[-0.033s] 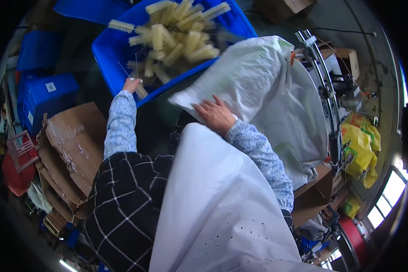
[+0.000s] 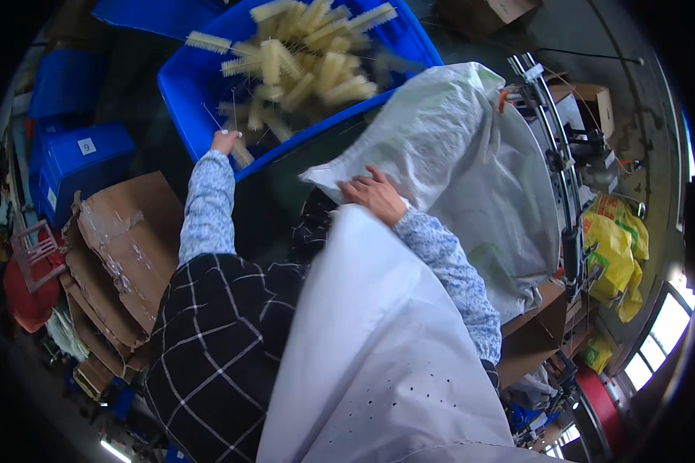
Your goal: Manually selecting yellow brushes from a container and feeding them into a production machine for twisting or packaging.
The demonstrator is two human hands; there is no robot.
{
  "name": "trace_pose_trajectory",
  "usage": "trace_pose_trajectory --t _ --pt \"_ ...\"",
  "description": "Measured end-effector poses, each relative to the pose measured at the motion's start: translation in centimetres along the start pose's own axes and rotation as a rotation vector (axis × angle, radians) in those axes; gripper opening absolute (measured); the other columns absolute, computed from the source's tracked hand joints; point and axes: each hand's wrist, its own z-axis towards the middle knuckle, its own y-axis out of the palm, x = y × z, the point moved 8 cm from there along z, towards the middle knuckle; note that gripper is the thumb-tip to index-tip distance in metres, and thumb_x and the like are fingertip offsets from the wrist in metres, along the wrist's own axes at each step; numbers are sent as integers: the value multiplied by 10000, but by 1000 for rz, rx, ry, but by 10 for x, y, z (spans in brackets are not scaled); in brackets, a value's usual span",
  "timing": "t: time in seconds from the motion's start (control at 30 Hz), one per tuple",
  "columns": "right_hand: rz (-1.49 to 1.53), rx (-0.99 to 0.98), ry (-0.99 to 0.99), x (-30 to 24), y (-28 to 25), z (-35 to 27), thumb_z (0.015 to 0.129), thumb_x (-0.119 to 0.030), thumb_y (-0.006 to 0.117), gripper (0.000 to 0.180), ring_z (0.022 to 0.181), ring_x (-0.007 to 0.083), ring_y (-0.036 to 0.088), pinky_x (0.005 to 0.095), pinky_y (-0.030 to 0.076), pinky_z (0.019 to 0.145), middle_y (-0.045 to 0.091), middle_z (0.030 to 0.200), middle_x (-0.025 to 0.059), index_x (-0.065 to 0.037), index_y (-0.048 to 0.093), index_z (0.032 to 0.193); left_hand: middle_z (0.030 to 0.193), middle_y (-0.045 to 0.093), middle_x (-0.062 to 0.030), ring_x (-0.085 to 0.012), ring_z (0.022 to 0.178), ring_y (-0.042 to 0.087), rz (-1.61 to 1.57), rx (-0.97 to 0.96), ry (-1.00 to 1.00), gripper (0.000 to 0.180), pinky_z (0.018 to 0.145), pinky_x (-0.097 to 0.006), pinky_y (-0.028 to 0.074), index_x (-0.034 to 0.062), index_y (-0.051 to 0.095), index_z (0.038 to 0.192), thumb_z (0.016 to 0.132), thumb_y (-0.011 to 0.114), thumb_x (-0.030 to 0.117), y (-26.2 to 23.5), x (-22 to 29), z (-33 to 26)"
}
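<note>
My left hand [image 2: 225,143] is at the near left rim of a blue plastic bin [image 2: 181,112]. Its fingers are closed, seemingly pinching the thin wire of a brush [image 2: 243,154] with pale bristles. Many pale yellow bristle brushes [image 2: 316,54] with wire stems lie heaped in the bin, partly blurred. My right hand [image 2: 374,197] rests flat, fingers stretched out, on the near edge of a white woven sack [image 2: 432,116]. A smooth white sheet [image 2: 363,324] covers much of my front and meets the right hand's lower side.
Flattened cardboard boxes [image 2: 131,247] stand at the left, with blue bins [image 2: 85,162] behind them. A metal frame [image 2: 552,147] rises at the sack's right edge. Farther right hang yellow bags [image 2: 614,247]. An open carton [image 2: 533,332] sits below the sack.
My right hand has shifted slightly to the right, and the sack's left corner has drawn rightward too. My left hand stays at the bin rim.
</note>
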Motion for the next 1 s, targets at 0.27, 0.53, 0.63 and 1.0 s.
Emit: trace_pose_trajectory --t 0.27,0.53,0.63,1.0 --pt "107 -147 242 23 -1 1 666 -279 588 419 909 244 523 374 250 952 567 901 141 -42 508 1003 1012 519 -145 -240 909 523 36 27 576 481 793 -343 414 49 407 1101 675 613 134 79 158 -48" --pt "111 -10 192 20 -9 7 673 -324 587 408 861 252 538 354 289 925 580 840 145 -44 525 963 1154 425 -212 -305 1065 426 167 -73 152 885 907 -313 338 -30 204 1213 546 713 250 120 161 -41" --pt "141 -15 188 20 -9 8 681 -328 584 415 875 256 536 352 284 932 580 864 146 -43 522 975 1149 430 -219 -300 1055 440 210 -167 279 860 883 -325 359 -18 237 1210 544 721 230 126 155 -37" --pt "182 -9 176 24 -7 7 679 -283 601 404 903 258 516 360 288 923 567 883 135 -53 509 999 952 527 -161 -319 883 501 -5 344 811 251 772 -363 405 67 539 999 759 468 88 -53 226 -108"
